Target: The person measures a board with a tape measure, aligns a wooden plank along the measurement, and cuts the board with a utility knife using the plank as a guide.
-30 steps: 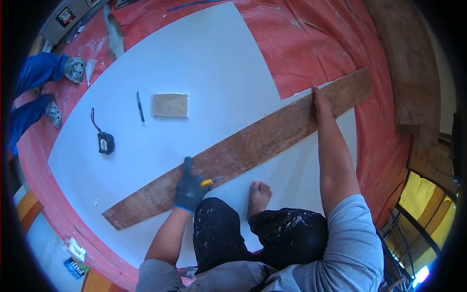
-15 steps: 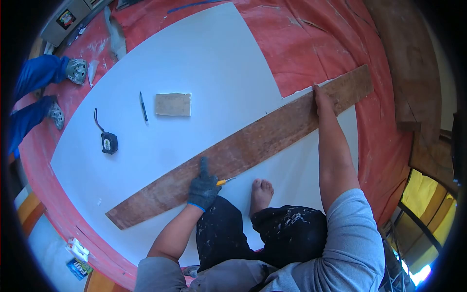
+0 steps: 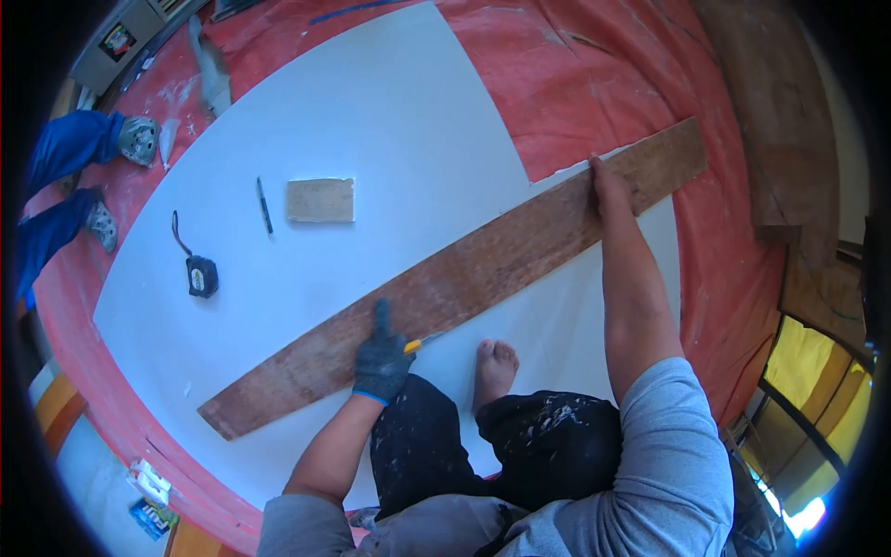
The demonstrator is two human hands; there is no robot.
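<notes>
A long brown wooden board lies slantwise across a large white sheet. My left hand, in a dark glove with a blue cuff, rests on the board's lower left part with its index finger stretched along the wood. The other gloved fingers are closed around a yellow-handled utility knife, whose thin blade points right by the board's near edge. Bare, my right hand grips the board towards its right end, with fingertips at the far edge where the white sheet's edge shows. My bare foot stands on the sheet.
On the sheet lie a black tape measure, a pen and a small rectangular tan block. Another person's feet in clogs stand at the left edge. Red sheeting covers the floor around.
The view has shifted slightly, so things on the sheet appear a little further left. Both hands keep their places on the board, and the knife stays in my left hand.
</notes>
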